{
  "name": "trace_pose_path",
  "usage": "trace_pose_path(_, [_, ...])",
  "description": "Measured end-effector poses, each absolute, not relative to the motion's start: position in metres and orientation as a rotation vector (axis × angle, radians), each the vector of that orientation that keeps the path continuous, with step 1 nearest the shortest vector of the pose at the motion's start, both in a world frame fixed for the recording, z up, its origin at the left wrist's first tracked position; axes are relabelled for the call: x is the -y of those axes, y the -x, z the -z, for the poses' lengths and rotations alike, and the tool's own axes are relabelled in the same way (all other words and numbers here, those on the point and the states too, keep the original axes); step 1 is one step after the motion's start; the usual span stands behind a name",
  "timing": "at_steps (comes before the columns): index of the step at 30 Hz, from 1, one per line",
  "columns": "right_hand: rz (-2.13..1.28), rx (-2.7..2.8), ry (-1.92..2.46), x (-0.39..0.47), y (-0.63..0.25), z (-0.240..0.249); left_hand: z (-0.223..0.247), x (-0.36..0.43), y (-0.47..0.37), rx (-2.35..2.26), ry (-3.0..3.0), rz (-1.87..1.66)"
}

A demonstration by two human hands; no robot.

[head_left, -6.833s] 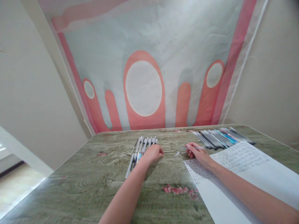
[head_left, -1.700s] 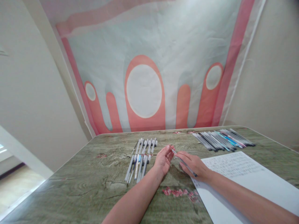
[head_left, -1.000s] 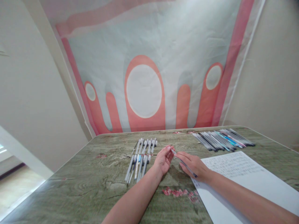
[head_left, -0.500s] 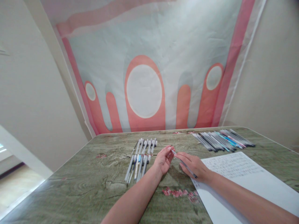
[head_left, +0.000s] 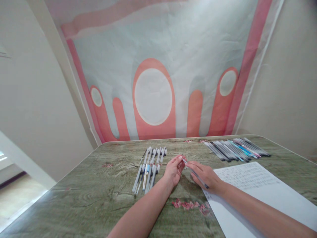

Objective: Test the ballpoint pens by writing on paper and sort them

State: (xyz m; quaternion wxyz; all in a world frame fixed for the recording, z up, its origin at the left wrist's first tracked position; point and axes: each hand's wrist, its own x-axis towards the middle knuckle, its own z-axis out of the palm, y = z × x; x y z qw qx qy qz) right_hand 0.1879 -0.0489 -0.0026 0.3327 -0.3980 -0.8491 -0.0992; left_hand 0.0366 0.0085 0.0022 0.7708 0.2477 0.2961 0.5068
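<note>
A slim clear pen with a dark end (head_left: 201, 180) lies slantwise in my right hand (head_left: 207, 178), whose fingers close round its barrel. The pen's tip points up and left to my left hand (head_left: 174, 169). There my left thumb and fingers pinch at the tip; whether they hold a separate small part is too small to tell. Just left of my left hand lie two rows of pens, the far row (head_left: 154, 155) and the near row (head_left: 146, 178), with clear barrels and several caps among them. Under my right wrist is a sheet of paper (head_left: 250, 195) with lines of handwriting.
At the back right of the wood-patterned table (head_left: 99, 198) lies a wide row of pens (head_left: 237, 149), mostly clear and black, some blue and pink. Behind the table's far edge hangs a pink and grey backdrop (head_left: 153, 96). Flower prints (head_left: 189, 204) mark the tabletop.
Hardly anything differs. Both hands keep their hold at the pen's tip, with only a tiny shift of the fingers and the view.
</note>
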Motion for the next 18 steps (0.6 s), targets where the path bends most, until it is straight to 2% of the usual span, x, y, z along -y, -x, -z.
trace_pose_path(18, [0.170, 2.198, 1.057, 0.0482, -0.1900, 0.0051, -0.0044, -0.0044, -0.0368, -0.578, -0.673, -1.077])
